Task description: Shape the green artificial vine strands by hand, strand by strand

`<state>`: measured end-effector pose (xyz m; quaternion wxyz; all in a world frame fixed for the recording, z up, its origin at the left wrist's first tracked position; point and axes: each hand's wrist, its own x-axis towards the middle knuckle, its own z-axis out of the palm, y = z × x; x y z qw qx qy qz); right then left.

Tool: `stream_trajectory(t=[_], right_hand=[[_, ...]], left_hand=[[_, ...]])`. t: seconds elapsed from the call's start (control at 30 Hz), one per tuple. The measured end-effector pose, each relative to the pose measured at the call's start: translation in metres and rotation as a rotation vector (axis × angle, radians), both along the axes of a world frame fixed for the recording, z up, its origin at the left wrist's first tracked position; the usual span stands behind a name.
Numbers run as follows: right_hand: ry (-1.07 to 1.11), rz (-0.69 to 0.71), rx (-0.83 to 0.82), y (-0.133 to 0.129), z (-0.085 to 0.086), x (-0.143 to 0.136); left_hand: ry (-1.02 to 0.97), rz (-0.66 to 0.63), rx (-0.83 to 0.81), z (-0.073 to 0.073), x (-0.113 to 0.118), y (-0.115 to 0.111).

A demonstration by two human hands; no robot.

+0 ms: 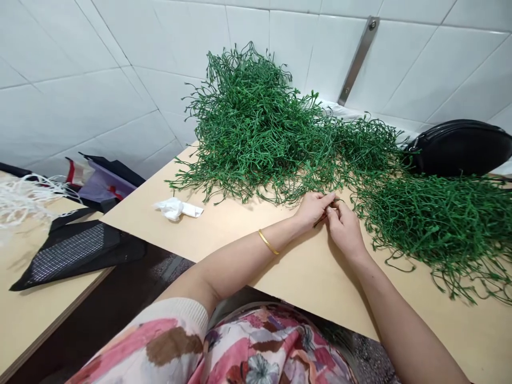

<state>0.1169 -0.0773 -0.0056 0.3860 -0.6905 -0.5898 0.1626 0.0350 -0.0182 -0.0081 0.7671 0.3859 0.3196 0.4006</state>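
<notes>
My left hand [314, 209] and my right hand [344, 228] meet over the table [276, 272], fingertips pinched together and touching. Both are closed on a thin strand that looks like an artificial plant stem; a dark end of it shows below the left fingers, the rest is hidden. Just beyond the hands rises a big tangled heap of green artificial plant stems [256, 122] with small forked tips. A second, lower pile of the same green stems [444, 218] lies to the right of my right hand.
A crumpled white tissue [174, 208] lies left of the hands. At the back right stands a black zipped bag [460, 146]. Across a gap, a second table [16, 325] bears black mesh material [70, 253] and white strands [30, 202]. A tiled wall [180, 32] stands behind.
</notes>
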Motion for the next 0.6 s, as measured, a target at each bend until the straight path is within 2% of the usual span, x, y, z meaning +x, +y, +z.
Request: stream_trajectory(t=[0.1, 0.3, 0.43, 0.6], right_hand=[[-0.01, -0.016, 0.009, 0.001, -0.001, 0.003], [0.079, -0.106, 0.143, 0.003, 0.001, 0.011], [0.216, 0.002, 0.002, 0.001, 0.007, 0.009], [-0.053, 0.127, -0.089, -0.032, 0.022, -0.019]], left_hand=[[0.033, -0.03, 0.032, 0.001, 0.0, -0.001], [0.082, 0.017, 0.102, 0.002, -0.001, -0.004], [0.1, 0.059, 0.109, -0.001, 0.003, -0.002], [0.095, 0.202, 0.026, 0.003, 0.01, 0.008]])
